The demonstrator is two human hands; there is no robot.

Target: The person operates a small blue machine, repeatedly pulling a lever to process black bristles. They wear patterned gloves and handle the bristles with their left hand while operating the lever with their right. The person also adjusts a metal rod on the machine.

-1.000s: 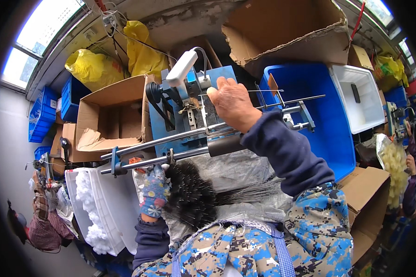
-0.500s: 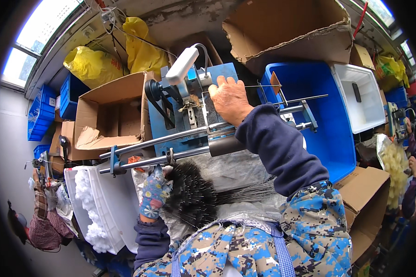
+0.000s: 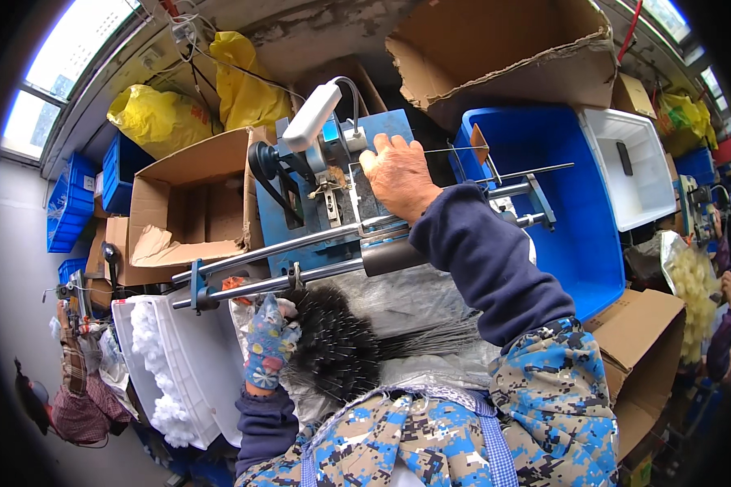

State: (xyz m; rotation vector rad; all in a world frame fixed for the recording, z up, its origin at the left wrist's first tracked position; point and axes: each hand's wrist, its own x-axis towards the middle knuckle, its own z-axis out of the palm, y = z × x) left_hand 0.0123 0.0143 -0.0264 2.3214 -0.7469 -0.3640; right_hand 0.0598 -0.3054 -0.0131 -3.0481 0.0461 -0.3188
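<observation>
My right hand (image 3: 400, 177) is closed over the middle of a blue bench machine (image 3: 283, 235) with a belt wheel and steel rails (image 3: 325, 274). What its curled fingers grip is hidden beneath them. A thin wire runs from beside this hand to a small brown plate (image 3: 479, 144) on the right. Below the left end of the rails is my left hand (image 3: 268, 341), in a flowered glove with bare fingertips. Its fingers curl in at the edge of a bundle of black-bristled wire brushes (image 3: 333, 345), whose bare stems point right. Whatever is in that pinch is too small to see.
A blue bin (image 3: 597, 243) and a white tray (image 3: 638, 174) stand right of the machine. Left are an open cardboard box (image 3: 158, 219) and a white bin (image 3: 211, 357) with white fluff. A white lamp (image 3: 313, 118) overhangs the machine. Other people work at both sides.
The view has shifted slightly. My right hand keeps its place over the machine, and my left hand stays beside the brush bundle with only a slight shift of its fingers.
</observation>
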